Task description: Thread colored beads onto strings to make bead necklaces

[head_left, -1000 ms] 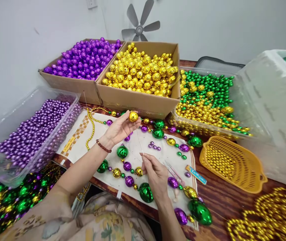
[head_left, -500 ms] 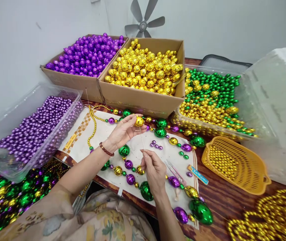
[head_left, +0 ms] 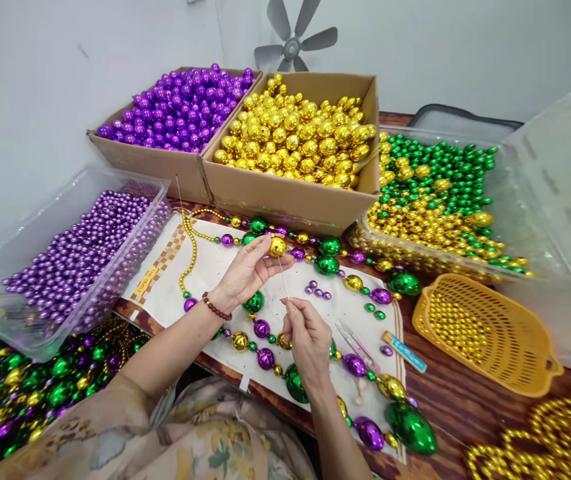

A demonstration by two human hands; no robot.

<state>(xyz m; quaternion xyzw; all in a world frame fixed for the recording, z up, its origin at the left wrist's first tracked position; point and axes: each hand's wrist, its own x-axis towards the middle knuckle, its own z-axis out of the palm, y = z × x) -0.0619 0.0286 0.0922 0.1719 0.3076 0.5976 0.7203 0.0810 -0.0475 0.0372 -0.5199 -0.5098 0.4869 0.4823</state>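
Between the thumb and fingers of my left hand (head_left: 251, 267) is a large shiny gold bead (head_left: 278, 247). Below it, my right hand (head_left: 309, 333) pinches a thin needle (head_left: 284, 279), whose upper end meets the underside of the bead. Whether the needle passes through the bead cannot be seen. Strung bead garlands (head_left: 265, 358) in green, purple and gold lie on the white cloth (head_left: 165, 293) around and under both hands. Several loose purple beads (head_left: 317, 289) and two green beads (head_left: 374, 311) rest to the right of my hands.
Cardboard boxes of purple beads (head_left: 180, 110) and gold beads (head_left: 290, 133) stand behind. Clear tubs hold small purple beads (head_left: 85, 257) at left and green and gold beads (head_left: 440, 193) at right. A yellow basket (head_left: 520, 347), tweezers (head_left: 353, 340) and a blue-labelled cutter (head_left: 404, 351) sit rightward.
The view has shifted slightly, so the surroundings sit a little further right. My hands keep nearly the same hold on the gold bead and the needle.
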